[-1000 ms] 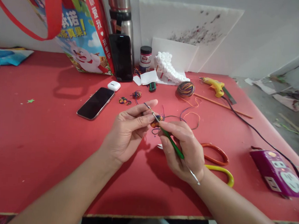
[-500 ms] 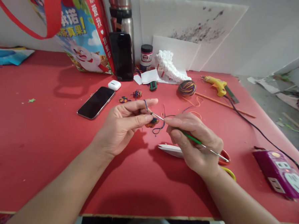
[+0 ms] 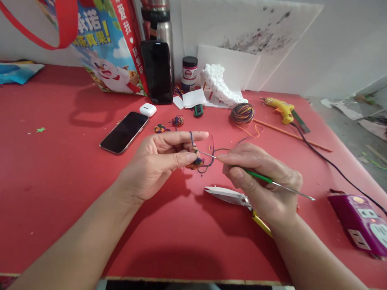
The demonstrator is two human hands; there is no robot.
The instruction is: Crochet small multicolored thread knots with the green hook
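Note:
My left hand (image 3: 160, 158) pinches a small multicoloured crochet piece (image 3: 195, 163) between thumb and fingers. Blue yarn runs over its stretched index finger. In my right hand (image 3: 263, 177) is a crochet hook (image 3: 258, 176) with a green grip, held like a pen. The hook's thin metal tip reaches the crochet piece beside my left fingertips; the exact loop is too small to make out. Scissors (image 3: 229, 195) lie under my right hand, which hides part of their handles. Loose yarn leads back toward a multicoloured yarn ball (image 3: 242, 113).
A phone (image 3: 125, 132) and a white earbud case (image 3: 147, 109) lie at the left. Behind stand a gift bag (image 3: 109, 67), another phone (image 3: 156, 74) and a jar (image 3: 189, 73). A yellow glue gun (image 3: 279, 109), a wooden stick (image 3: 297, 136) and a purple power box (image 3: 363, 223) are at the right.
My right hand has shifted right and the hook lies flatter, its rear end further right. More of the scissors' blades and yellow handle shows. My left hand has barely moved.

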